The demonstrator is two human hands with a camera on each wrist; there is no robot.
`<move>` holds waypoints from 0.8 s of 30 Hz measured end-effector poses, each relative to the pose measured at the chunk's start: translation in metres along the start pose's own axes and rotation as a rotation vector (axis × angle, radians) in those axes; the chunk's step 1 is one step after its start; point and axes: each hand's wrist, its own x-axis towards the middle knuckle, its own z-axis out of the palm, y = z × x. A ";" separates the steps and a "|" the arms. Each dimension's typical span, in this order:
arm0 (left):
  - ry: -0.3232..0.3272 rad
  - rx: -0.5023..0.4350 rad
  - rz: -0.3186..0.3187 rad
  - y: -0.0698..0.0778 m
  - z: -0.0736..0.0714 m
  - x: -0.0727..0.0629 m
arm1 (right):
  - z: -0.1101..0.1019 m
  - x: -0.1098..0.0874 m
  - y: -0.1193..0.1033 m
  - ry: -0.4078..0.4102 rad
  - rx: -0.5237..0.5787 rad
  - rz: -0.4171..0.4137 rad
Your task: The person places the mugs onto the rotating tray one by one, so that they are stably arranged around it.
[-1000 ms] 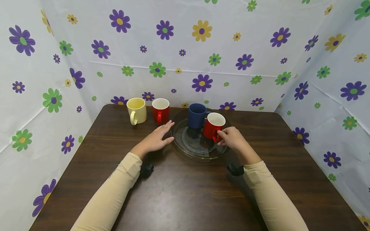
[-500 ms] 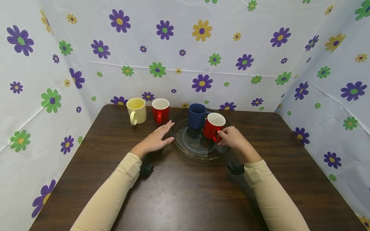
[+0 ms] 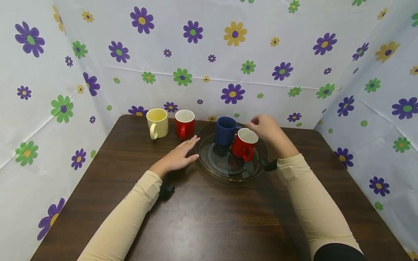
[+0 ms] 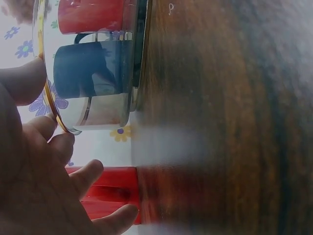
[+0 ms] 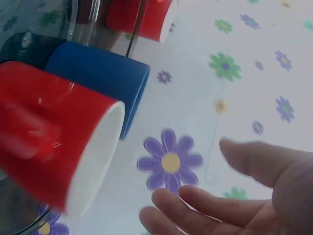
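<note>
A clear round glass bowl [image 3: 225, 174] stands on the table with a blue mug [image 3: 224, 132] and a red mug [image 3: 242, 148] inside. The red mug leans slightly, its handle toward the front right. My left hand [image 3: 177, 156] rests at the bowl's left rim with fingers spread; in the left wrist view its thumb and fingertips are at the glass edge. My right hand [image 3: 266, 127] hovers beyond the red mug, to the right of the blue one. Between its thumb and loosely bent fingers [image 5: 188, 210] there is nothing in the right wrist view.
A yellow mug [image 3: 158, 124] and a second red mug [image 3: 184, 125] stand on the brown table [image 3: 209, 221] left of the bowl, near the back edge. A flowered curtain [image 3: 202, 47] hangs behind the table and on both sides.
My right hand has let go of the red mug's handle and moved up and back. That mug stays in the bowl. The left hand keeps its place as the head view shifts slightly.
</note>
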 end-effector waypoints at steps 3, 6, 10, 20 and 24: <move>-0.008 0.000 -0.008 0.001 -0.001 0.000 | 0.001 0.025 -0.013 -0.075 -0.012 -0.009; -0.012 0.000 -0.011 0.001 -0.001 0.001 | 0.006 0.049 -0.021 -0.158 -0.028 -0.017; -0.007 0.003 -0.004 0.001 -0.001 0.002 | 0.014 0.073 -0.026 -0.280 -0.078 -0.008; -0.015 0.013 -0.025 0.002 -0.001 -0.001 | 0.036 0.090 -0.033 -0.400 -0.108 -0.008; -0.019 0.051 -0.059 0.002 0.000 -0.002 | 0.041 0.090 -0.032 -0.386 -0.112 -0.017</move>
